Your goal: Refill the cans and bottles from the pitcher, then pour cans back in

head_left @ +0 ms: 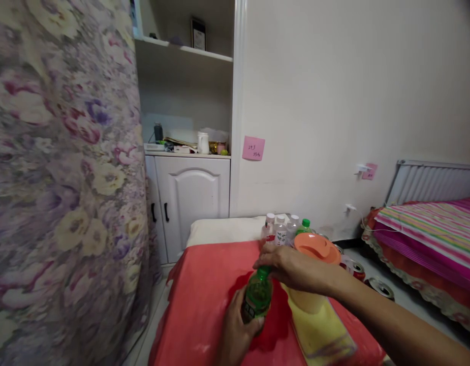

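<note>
My left hand (238,324) is wrapped round the body of a green bottle (258,292), which is tilted slightly above a red dish (277,325). From above, my right hand (282,264) has its fingers closed round the bottle's green cap, mostly hiding it. Under and behind my right wrist stands a container with an orange lid (316,246). A folded yellow cloth (326,333) lies to the right of the dish, partly under my right forearm.
Several bottles (281,231) stand at the back of the table with a red cover (198,284). Cans (379,288) are at the right. A floral curtain (67,178) hangs at left, beside a white cabinet (194,198). A bed (429,229) is at far right.
</note>
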`<state>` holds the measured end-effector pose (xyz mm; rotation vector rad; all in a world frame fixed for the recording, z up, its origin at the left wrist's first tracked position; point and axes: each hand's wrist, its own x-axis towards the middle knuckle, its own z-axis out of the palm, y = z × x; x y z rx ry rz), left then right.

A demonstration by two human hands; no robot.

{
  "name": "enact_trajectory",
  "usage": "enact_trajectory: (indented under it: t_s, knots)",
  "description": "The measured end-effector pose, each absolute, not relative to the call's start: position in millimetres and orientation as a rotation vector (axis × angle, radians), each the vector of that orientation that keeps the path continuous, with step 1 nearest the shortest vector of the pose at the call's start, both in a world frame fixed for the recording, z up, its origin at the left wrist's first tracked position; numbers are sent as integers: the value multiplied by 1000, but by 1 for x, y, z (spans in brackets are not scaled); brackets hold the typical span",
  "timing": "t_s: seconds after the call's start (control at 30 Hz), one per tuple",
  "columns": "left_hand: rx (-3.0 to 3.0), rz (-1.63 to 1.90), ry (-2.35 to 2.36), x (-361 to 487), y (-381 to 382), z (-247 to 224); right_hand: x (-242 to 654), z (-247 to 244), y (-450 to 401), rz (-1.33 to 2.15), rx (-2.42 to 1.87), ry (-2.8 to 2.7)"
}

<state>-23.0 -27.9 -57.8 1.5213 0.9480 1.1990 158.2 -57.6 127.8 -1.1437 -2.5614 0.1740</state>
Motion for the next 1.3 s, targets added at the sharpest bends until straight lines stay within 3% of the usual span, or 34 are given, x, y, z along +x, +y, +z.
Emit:
enact_trajectory:
  t_s: [0.43,0.83,1.3]
  knots:
    - [1564,1170,936,-25,-29,-56,151,145,-58,172,-1236,-2720]
    - [1598,1160,965,-25,-30,-56,145,138,-47,-181,-1544,-2684]
    - [1568,1145,935,-25,-30,-58,149,137,-53,30,-1429,-2622]
